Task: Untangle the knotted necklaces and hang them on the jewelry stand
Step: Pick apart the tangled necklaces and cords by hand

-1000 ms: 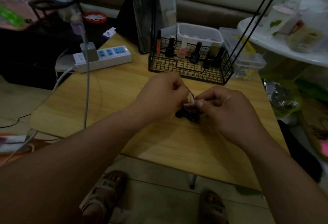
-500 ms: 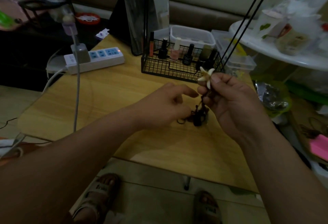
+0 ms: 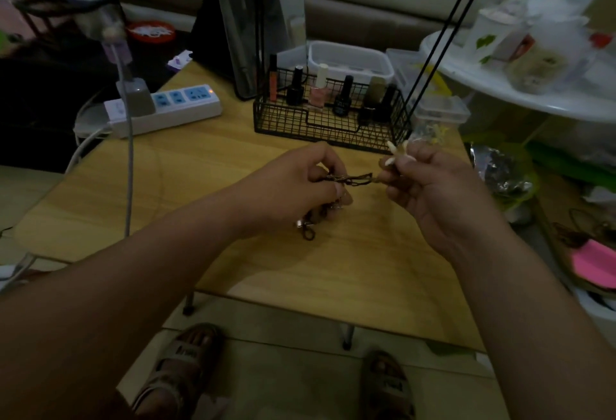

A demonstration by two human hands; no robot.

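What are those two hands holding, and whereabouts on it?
A tangled necklace, stretched between them. The left hand pinches one end of the chain, with the clasp dangling below; the right hand pinches the other end, by the white pendant.

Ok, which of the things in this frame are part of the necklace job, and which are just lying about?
In the job:
- left hand and right hand, each pinching an end
- necklace stretched between them
- white pendant above the right hand's fingers
- jewelry stand, nothing hung in view

Lying about:
- power strip
- nail polish bottles
- plastic box
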